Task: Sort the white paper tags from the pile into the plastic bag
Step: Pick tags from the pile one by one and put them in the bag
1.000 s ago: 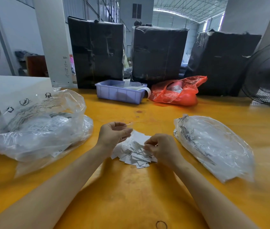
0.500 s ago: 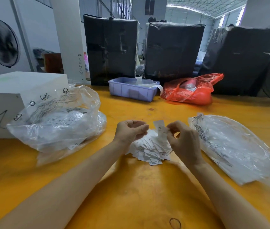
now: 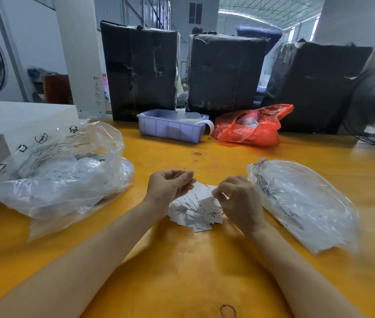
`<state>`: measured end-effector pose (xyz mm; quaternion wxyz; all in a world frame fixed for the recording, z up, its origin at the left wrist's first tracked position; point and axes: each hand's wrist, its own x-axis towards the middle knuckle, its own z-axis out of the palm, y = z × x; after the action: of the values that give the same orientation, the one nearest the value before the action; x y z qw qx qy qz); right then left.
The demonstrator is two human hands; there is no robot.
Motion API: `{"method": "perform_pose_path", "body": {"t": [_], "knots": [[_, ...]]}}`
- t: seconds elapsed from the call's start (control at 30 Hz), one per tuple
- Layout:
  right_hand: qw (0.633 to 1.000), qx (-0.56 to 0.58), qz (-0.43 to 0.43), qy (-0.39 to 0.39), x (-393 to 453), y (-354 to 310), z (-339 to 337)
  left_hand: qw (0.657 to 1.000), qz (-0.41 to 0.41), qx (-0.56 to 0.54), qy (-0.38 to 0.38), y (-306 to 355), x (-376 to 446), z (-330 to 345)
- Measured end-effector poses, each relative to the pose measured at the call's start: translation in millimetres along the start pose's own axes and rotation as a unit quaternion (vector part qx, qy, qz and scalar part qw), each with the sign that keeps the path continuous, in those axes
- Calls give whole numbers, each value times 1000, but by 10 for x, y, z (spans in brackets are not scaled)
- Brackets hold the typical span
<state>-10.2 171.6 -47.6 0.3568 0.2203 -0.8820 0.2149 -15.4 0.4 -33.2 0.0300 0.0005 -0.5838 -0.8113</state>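
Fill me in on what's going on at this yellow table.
A person is sorting small white paper tags from a loose pile on the yellow table. The right hand pinches at tags on top of the pile, while the left hand hangs curled just above it; what it holds, if anything, is unclear. A clear plastic bag holding tags sits to the left, and a flatter clear bag lies to the right.
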Motion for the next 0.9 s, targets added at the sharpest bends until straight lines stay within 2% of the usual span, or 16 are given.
{"method": "perform_pose_path", "body": {"t": [0.1, 0.23, 0.3, 0.4, 0.47, 0.63, 0.8, 0.9], "knots": [[998, -49, -23, -39, 11, -10, -20, 999, 13, -20, 29, 16, 13, -21], [985, -19, 18, -171, -20, 33, -8, 999, 15, -29, 34, 27, 10, -36], [984, 21, 52, -171, -19, 45, -14, 999, 14, -28, 31, 22, 3, -22], [986, 67, 115, -100, 21, 62, -11, 999, 13, -29, 28, 19, -3, -10], [984, 73, 137, -90, 33, 80, 5, 999, 14, -28, 28, 17, -3, -14], [958, 65, 144, -238, 33, 3, 11, 999, 13, -17, 25, -1, 10, -23], [955, 32, 118, -271, 35, -65, -19, 1000, 15, -9, 22, -11, 20, -30], [959, 23, 116, -259, 9, -42, 11, 1000, 15, -4, 22, -16, 25, -36]]}}
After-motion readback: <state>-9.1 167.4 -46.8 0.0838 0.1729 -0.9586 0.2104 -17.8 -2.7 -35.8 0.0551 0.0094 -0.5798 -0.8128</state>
